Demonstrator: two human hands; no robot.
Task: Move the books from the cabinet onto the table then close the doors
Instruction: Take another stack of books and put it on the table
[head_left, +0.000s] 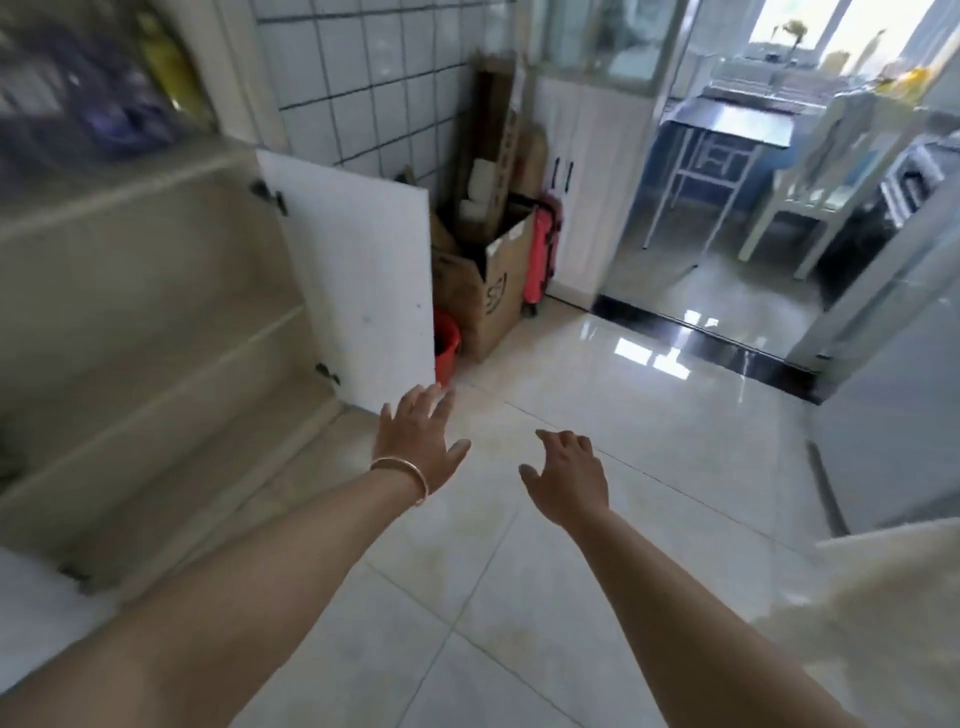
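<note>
The low cabinet (156, 332) stands at the left with its pale shelves bare; no books show in it. Its white right door (363, 291) hangs wide open, swung out toward the room. My left hand (418, 441), with a gold bangle on the wrist, reaches forward with fingers spread, just below the door's lower corner and not touching it. My right hand (569, 478) is stretched out over the floor tiles, fingers relaxed, holding nothing. No table for the books is visible close by.
A red bucket (445, 348), a cardboard box (488, 291) with boards in it and a pink suitcase (543, 249) stand behind the open door. A doorway at the right leads to a room with a dark table (727, 130) and a white chair (810, 197).
</note>
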